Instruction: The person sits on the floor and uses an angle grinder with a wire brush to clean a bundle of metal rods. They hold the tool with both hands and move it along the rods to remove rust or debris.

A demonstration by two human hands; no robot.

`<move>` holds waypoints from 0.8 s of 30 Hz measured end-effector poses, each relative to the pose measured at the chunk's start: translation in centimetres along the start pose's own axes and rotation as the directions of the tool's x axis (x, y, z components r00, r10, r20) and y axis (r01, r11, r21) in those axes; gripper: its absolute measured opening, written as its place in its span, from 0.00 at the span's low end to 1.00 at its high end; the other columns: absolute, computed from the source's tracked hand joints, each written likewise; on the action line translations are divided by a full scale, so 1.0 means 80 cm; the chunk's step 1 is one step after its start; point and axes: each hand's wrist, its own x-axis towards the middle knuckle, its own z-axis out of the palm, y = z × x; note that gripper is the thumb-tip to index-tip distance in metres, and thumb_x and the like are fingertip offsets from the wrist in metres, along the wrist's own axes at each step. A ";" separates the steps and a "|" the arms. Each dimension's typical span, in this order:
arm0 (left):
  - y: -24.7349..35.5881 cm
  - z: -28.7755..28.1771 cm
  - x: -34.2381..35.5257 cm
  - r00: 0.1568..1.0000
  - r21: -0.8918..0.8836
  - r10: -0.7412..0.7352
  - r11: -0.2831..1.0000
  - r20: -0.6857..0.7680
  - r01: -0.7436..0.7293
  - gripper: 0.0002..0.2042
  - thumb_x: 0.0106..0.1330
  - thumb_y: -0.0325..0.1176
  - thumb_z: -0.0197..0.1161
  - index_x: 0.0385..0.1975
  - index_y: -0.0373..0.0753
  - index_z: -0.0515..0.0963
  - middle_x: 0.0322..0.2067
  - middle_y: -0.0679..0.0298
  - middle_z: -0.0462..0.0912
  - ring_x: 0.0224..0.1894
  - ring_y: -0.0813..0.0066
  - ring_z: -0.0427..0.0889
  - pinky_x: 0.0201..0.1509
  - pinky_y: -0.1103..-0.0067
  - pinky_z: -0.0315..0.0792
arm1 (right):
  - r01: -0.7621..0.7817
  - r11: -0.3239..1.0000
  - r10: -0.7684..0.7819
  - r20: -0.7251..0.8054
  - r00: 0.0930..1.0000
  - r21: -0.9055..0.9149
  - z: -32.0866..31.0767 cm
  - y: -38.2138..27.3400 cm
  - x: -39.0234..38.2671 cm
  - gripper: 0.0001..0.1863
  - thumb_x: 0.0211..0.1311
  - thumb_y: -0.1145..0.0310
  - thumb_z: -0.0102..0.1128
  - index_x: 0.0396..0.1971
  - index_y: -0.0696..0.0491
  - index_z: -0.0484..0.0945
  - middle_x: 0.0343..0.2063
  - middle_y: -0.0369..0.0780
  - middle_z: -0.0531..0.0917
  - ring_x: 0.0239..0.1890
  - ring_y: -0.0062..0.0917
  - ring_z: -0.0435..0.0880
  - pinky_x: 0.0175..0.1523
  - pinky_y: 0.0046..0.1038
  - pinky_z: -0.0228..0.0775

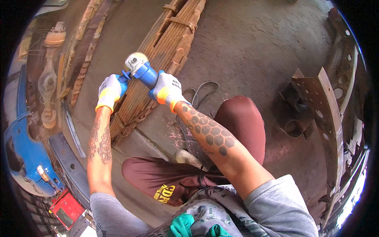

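Observation:
A blue angle grinder (143, 72) with a grey head and a spinning, blurred disc sits over a stack of rusty leaf springs (158, 59) lying on the concrete floor. My right hand (168, 90), in a grey and orange glove, grips the grinder's blue body. My left hand (109, 91), gloved the same way, holds the grinder's side handle. The disc is at the top of the spring stack; whether it touches the metal I cannot tell. A grey power cord (203, 89) trails from the grinder across the floor to the right.
More rusty springs and a long bar (85, 47) lie to the left. A perforated steel frame rail (327, 114) stands at the right. A truck axle (49, 79) and a blue vehicle (23, 154) are at the left. My knees in maroon shorts (241, 118) are bent below.

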 end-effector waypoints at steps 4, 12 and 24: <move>-0.014 -0.002 0.008 0.998 0.060 0.023 0.998 -0.063 -0.019 0.19 0.72 0.51 0.61 0.47 0.45 0.91 0.46 0.44 0.89 0.53 0.40 0.88 0.58 0.56 0.81 | 0.003 0.991 0.003 -0.042 0.999 0.133 0.020 -0.006 -0.005 0.21 0.51 0.68 0.71 0.46 0.58 0.83 0.41 0.55 0.91 0.47 0.51 0.92 0.56 0.46 0.83; 0.011 -0.041 0.017 0.985 0.294 0.141 0.950 -0.097 -0.107 0.16 0.72 0.47 0.61 0.43 0.45 0.92 0.44 0.46 0.90 0.50 0.43 0.90 0.57 0.57 0.82 | -0.067 0.955 0.114 -0.149 0.982 0.290 0.072 -0.002 0.006 0.26 0.45 0.62 0.77 0.46 0.56 0.81 0.40 0.53 0.91 0.45 0.50 0.92 0.53 0.46 0.84; 0.036 -0.073 0.025 0.934 0.570 0.350 0.782 -0.067 -0.252 0.11 0.70 0.42 0.64 0.38 0.46 0.91 0.40 0.49 0.91 0.43 0.45 0.90 0.50 0.56 0.84 | -0.161 0.737 0.338 -0.152 0.929 0.656 0.111 -0.035 -0.022 0.26 0.45 0.62 0.78 0.45 0.54 0.82 0.39 0.51 0.92 0.44 0.50 0.91 0.53 0.47 0.83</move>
